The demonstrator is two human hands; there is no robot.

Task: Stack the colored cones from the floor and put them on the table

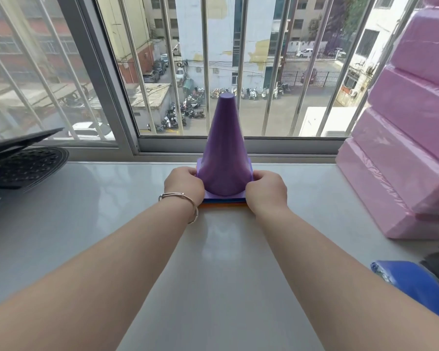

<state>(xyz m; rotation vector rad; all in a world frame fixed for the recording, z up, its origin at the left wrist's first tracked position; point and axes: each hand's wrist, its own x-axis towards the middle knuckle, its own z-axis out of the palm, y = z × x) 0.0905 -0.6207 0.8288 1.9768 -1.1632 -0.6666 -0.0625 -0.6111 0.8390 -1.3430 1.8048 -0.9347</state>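
The fingers (pixel 188 171) of the left hand (pixel 184 184) and those of the right hand (pixel 266 188) are curled around opposite sides of the square base of a stack of coloured plastic cones (pixel 224 148), grasping it. The purple cone is on top; blue and orange base edges show beneath. The stack stands upright on the pale glossy bench (pixel 86 211), near a barred window (pixel 205 59). A silver bangle (pixel 181 198) circles the left wrist. Pink wrapped blocks (pixel 411 148) sit at right.
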